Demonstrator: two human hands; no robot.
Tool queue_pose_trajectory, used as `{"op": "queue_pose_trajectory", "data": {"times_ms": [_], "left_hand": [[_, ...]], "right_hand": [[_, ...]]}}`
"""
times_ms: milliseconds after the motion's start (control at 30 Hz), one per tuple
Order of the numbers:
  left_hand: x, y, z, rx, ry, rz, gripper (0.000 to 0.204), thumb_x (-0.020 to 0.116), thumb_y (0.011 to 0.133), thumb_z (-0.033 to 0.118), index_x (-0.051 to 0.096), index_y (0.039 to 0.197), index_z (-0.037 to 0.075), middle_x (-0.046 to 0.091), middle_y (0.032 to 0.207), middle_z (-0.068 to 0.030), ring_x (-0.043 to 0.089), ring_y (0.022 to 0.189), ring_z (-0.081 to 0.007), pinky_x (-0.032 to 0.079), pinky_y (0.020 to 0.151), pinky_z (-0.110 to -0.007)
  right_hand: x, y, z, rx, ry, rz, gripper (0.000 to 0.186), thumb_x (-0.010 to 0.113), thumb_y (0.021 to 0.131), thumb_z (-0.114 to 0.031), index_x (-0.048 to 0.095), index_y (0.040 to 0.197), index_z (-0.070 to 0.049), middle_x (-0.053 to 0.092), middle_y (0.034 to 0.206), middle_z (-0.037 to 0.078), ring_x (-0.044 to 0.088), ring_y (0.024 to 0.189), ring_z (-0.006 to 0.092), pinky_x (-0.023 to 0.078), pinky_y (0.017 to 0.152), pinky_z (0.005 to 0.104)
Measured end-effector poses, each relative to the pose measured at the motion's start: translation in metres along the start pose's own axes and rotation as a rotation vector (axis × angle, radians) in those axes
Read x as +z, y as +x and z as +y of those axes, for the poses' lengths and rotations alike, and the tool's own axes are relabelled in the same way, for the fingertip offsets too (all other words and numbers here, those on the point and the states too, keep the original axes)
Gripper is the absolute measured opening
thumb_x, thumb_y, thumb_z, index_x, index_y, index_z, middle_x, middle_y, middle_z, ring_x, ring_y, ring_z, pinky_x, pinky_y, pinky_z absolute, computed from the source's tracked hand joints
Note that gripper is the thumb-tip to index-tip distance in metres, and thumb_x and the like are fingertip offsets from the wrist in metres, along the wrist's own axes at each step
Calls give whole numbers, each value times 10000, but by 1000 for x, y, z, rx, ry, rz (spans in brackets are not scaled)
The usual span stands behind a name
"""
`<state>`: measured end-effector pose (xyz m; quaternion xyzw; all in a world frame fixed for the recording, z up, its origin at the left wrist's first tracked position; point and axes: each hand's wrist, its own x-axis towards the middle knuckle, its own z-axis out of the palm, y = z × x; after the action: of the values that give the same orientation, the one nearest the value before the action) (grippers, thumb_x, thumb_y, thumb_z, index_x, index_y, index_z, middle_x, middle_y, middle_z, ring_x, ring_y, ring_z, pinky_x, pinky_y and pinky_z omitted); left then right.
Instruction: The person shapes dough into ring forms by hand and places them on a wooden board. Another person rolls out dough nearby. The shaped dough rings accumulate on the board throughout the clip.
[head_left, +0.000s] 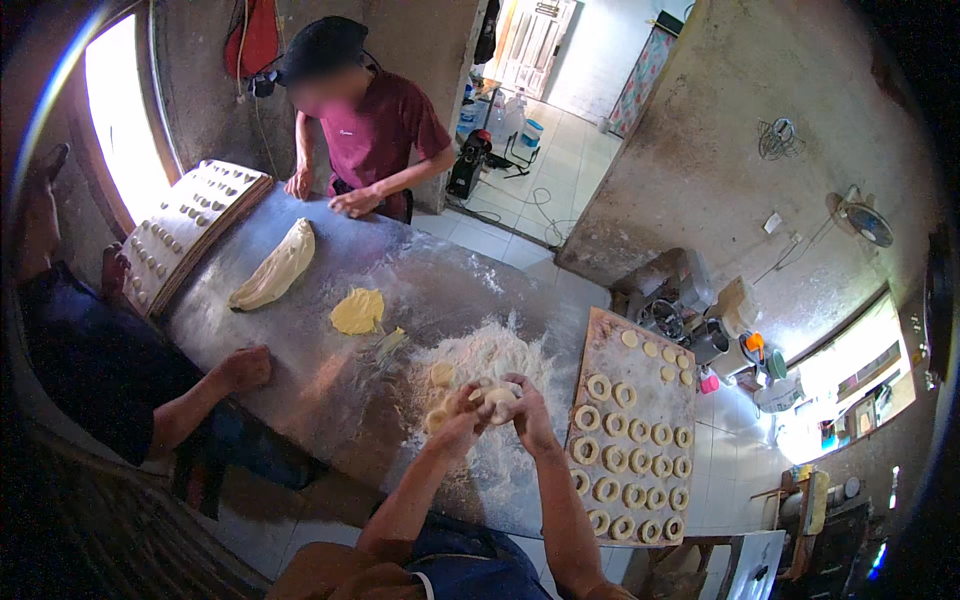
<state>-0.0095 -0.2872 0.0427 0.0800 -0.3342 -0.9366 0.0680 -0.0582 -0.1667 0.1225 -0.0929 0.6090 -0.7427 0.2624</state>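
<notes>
Over a heap of white flour on the metal-topped table, both my hands grip a small pale piece of dough, which looks like a ring. My left hand has its fingers closed on the dough's left side. On the other side, my right hand pinches it with thumb and fingers. A round dough piece lies in the flour just beyond my left hand. Right of my hands, a wooden board carries rows of dough rings and several flat dough discs at its far end.
A yellow flattened mass and a long dough roll lie on the table. At the far left is a tray of small dough pieces. One person stands across the table; another person's hand rests on it at left.
</notes>
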Motion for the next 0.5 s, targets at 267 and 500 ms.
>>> {"op": "queue_pose_trajectory", "data": {"times_ms": [267, 500], "left_hand": [[14, 8, -9, 185, -180, 28, 240, 488, 893, 195, 478, 1099, 73, 542, 1048, -69, 575, 867, -177, 483, 751, -317], [-5, 22, -54, 91, -132, 216, 254, 455, 903, 301, 535, 889, 61, 583, 848, -80, 584, 749, -233, 470, 642, -368]], "right_hand": [[-15, 22, 45, 19, 380, 391, 531, 396, 956, -446, 594, 735, -5, 620, 721, 92, 572, 640, 170, 447, 570, 315], [-1, 6, 20, 40, -411, 279, 656, 354, 949, -533, 650, 791, 30, 573, 642, 71, 498, 601, 150, 426, 608, 324]]}}
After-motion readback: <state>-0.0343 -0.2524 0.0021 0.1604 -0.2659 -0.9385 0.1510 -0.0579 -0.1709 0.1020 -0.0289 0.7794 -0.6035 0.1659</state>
